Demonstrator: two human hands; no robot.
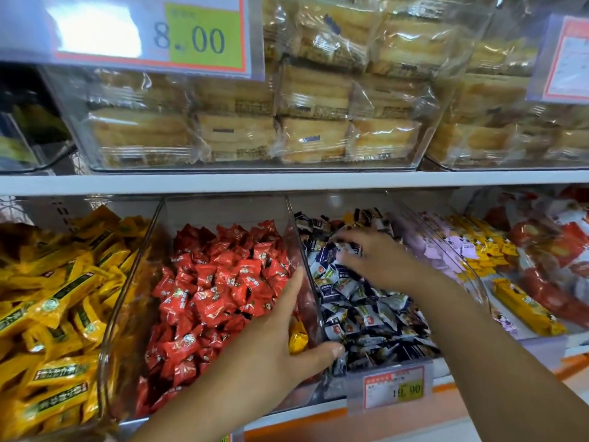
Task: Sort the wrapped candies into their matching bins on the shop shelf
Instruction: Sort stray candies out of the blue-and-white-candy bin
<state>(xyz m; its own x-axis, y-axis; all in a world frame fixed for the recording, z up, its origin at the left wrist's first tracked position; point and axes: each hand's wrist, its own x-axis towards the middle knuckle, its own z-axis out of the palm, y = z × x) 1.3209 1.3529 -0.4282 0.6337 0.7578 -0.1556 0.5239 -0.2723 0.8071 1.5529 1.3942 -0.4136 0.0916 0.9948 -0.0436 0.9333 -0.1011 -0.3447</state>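
We see open room all along under the white shelf board (287, 181). Lower down, a clear wall (294, 240) stands between the red candies (216, 282) and the dark candies (366, 304).

We see the lower shelf (302, 419) carrying clear bins (299, 247) side by side, holding yellow bars (57, 298), red candies (216, 288), blue-white candies (366, 307).

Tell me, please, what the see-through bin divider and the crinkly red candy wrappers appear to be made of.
The see-through bin divider looks like rigid clear plastic, perhaps acrylic: transparent, with a glinting edge. The crinkly red candy wrappers look like glossy plastic film, possibly foil-lined: sharp creases and highlights.
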